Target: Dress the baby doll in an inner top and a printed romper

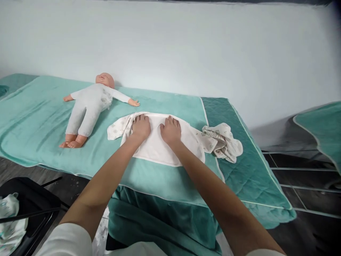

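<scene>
A shirt on the bed is touched by the left hand and the right hand; whether either grip is pinching cloth cannot be told.

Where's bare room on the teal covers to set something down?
Bare: light cover left of the doll; dark quilt on the near side of the crumpled cloth. Crowded: middle, where left hand and right hand rest on the white garment.

Wall pale, brightly lit; soft shadow right; upper-right corner dark; edges stretched.
</scene>
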